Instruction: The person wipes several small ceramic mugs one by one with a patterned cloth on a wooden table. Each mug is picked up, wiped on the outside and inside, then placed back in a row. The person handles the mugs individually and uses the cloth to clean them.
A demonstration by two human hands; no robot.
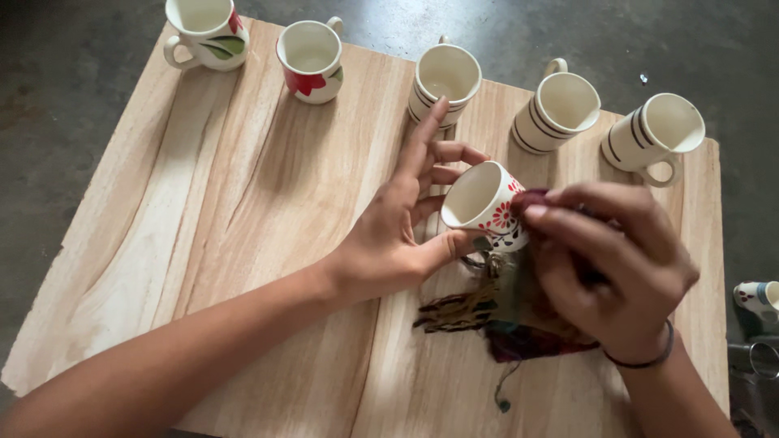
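Floor: dark grey concrete (73,97) runs along the top and left of my view, mottled and a little scuffed.
Board: a pale wooden board (243,243) with flowing grain fills most of the frame, tilted so its corner points to the upper left.
Light: soft and even, brightest in a pale streak down the board's left part.
Right edge: low in the frame, a shiny metal thing (759,361) sits on the floor, only partly seen.

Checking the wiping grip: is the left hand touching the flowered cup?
Touching. The head view shows the left hand with its thumb pressed against the flowered cup.
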